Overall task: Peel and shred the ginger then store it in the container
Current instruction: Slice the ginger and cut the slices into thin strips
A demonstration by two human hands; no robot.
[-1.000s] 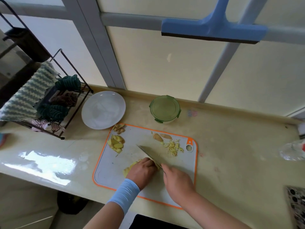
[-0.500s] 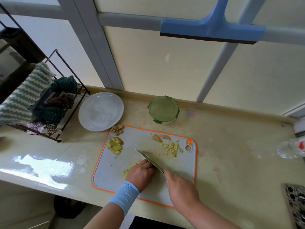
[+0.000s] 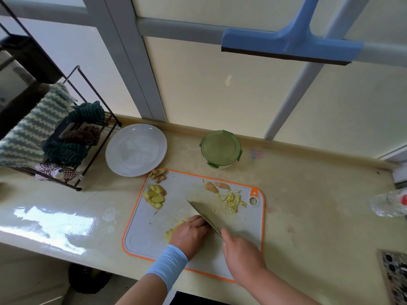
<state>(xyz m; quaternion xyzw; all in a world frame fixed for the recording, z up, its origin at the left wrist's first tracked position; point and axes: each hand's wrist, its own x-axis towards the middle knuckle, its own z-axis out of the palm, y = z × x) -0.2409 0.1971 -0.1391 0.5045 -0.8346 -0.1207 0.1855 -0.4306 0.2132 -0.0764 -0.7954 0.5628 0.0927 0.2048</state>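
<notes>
Pale, glossy counter (image 3: 308, 205) runs under a frosted window, and an orange-rimmed cutting board (image 3: 182, 190) lies at its front edge. Beyond the board's far left corner sits a white plate (image 3: 136, 150). Left of that stands a wire rack (image 3: 92, 137) stuffed with cloths. Beyond the board's far edge is the round container (image 3: 221, 148), its green lid clipped on. A clear bottle (image 3: 387, 204) lies well off the board's right side, and a blue squeegee (image 3: 290, 45) hangs on the window frame above.

On the board, peel scraps (image 3: 158, 174) sit at the far left corner, with ginger slices (image 3: 155, 195) just nearer. Two ginger nubs (image 3: 212, 186) and a heap of ginger shreds (image 3: 231, 198) lie toward the far right.

At the board's near middle, the left hand (image 3: 189, 234), a light blue wristband (image 3: 167, 268) behind it, holds down yellow ginger (image 3: 174, 231), fingers curled under and pressed together, knuckles against the knife (image 3: 202, 213). The right hand (image 3: 242, 249) is wrapped round the hidden handle, with the blade angled toward the far left.
</notes>
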